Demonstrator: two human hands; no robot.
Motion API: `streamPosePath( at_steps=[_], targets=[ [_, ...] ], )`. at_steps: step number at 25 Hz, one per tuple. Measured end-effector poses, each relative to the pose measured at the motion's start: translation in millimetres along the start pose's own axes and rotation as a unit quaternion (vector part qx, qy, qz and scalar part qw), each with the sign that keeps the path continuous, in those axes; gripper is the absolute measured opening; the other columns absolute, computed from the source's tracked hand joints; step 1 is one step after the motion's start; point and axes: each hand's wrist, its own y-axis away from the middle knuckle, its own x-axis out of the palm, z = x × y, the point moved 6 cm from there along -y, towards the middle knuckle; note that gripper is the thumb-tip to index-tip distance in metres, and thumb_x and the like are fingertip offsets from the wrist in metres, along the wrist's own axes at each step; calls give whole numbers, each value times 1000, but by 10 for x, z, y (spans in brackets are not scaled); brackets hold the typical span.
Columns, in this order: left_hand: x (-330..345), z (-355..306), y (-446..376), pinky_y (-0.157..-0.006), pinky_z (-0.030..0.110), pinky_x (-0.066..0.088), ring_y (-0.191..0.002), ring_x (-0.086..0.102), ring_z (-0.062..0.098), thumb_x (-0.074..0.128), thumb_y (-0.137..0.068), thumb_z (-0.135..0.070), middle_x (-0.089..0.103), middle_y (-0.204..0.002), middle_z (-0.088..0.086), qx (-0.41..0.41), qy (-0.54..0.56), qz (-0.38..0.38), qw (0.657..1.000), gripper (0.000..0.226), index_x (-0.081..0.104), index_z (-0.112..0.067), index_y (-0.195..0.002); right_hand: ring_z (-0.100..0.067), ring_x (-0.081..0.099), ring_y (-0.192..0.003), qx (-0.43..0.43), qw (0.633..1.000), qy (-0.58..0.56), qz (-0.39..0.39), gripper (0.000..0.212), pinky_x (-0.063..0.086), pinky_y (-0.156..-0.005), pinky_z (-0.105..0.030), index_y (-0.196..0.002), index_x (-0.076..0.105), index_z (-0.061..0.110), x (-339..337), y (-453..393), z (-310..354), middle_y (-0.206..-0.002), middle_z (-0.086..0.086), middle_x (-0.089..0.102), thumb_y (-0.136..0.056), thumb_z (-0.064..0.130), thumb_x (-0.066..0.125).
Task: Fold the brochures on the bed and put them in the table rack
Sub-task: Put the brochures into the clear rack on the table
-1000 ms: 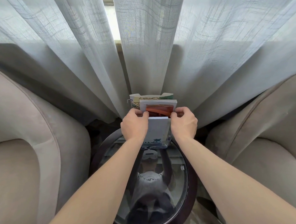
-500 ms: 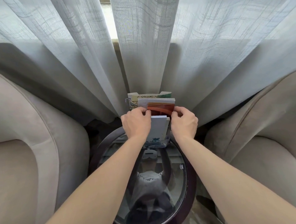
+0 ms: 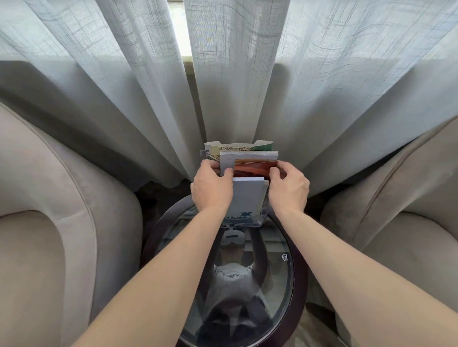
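Observation:
A clear tiered table rack (image 3: 262, 219) stands at the far edge of a round glass-topped table (image 3: 298, 297). Its front tier holds a pale blue folded brochure (image 3: 247, 199) with a dark blue print at the bottom. The middle tier holds a red-orange brochure (image 3: 254, 168) in front of a white stack (image 3: 248, 154). A patterned green and yellow brochure (image 3: 237, 147) stands at the back. My left hand (image 3: 212, 187) pinches the left edge of the middle-tier brochures. My right hand (image 3: 288, 186) pinches their right edge.
Two beige armchairs flank the table, one on the left (image 3: 40, 236) and one on the right (image 3: 410, 217). Sheer grey curtains (image 3: 222, 67) hang directly behind the rack. The glass top reflects a person wearing a headset.
Both hands stay at the rack. The red-orange brochure has sunk lower into the middle tier, and my fingers have shifted up along its side edges.

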Motion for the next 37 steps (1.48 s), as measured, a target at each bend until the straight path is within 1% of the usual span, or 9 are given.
streamPosePath(
  at_steps=[3,7,11,15,20,24,27,33,37],
  targets=[
    [-12,-25,11,-86,45,55,-97,62,18,64,-90,-43,67,-103,-8,6,-8,-2,1000,19,53,-31,-100,-16,60,-95,-4,1000,3,-6,29,41,-83,-23,-120,72,24,-23,-5,9,-112,1,72,-99,29,53],
    [-26,-38,25,-88,45,54,-102,62,19,59,-92,-37,68,-109,-7,16,-19,-7,1000,19,59,-28,-109,-20,61,-109,-8,1000,11,11,34,46,-94,-30,-128,67,23,26,31,36,-119,0,68,-99,21,50],
    [-19,-45,57,-89,44,53,-103,62,23,56,-93,-36,69,-110,-4,8,-16,-4,1000,21,60,-27,-111,-19,61,-110,-12,1000,8,15,36,46,-95,-29,-130,66,23,45,65,49,-120,1,68,-99,15,48],
    [-12,-48,70,-86,44,55,-103,63,23,55,-93,-35,70,-112,-5,10,-20,0,1000,21,60,-30,-113,-19,61,-111,-48,998,33,29,38,49,-100,-33,-132,64,21,33,67,81,-121,1,67,-99,12,47],
    [-11,-29,70,-85,44,57,-104,64,22,53,-95,-31,70,-114,-4,16,-28,1,999,25,62,-30,-119,-22,60,-112,-70,996,44,36,42,48,-99,-33,-136,60,20,28,95,65,-122,0,66,-98,10,46],
    [49,-66,102,-92,46,53,-108,61,23,53,-94,-27,70,-117,-3,33,-8,17,999,31,61,-28,-124,-24,57,-122,-39,998,19,53,59,48,-105,-43,-151,38,28,106,177,16,-134,0,62,-96,8,47],
    [89,-96,113,-100,47,48,-114,58,23,54,-94,-26,68,-122,-2,58,-19,19,998,42,53,-28,-135,-21,53,-128,-31,998,-11,56,72,45,-108,-41,-155,28,33,100,181,5,-141,3,57,-93,3,45],
    [116,-92,137,-105,45,43,-120,51,23,54,-94,-27,63,-129,0,62,-33,3,998,45,50,-29,-139,-18,53,-129,-22,997,-58,51,72,43,-111,-40,-150,39,30,85,125,32,-138,3,59,-86,-2,42],
    [105,-160,148,-110,45,37,-123,51,21,54,-93,-23,63,-130,-2,91,-34,-4,995,49,48,-26,-142,-17,50,-132,-27,997,-57,53,72,41,-112,-39,-152,36,29,105,128,29,-142,4,56,-88,-2,44]
  ],
)
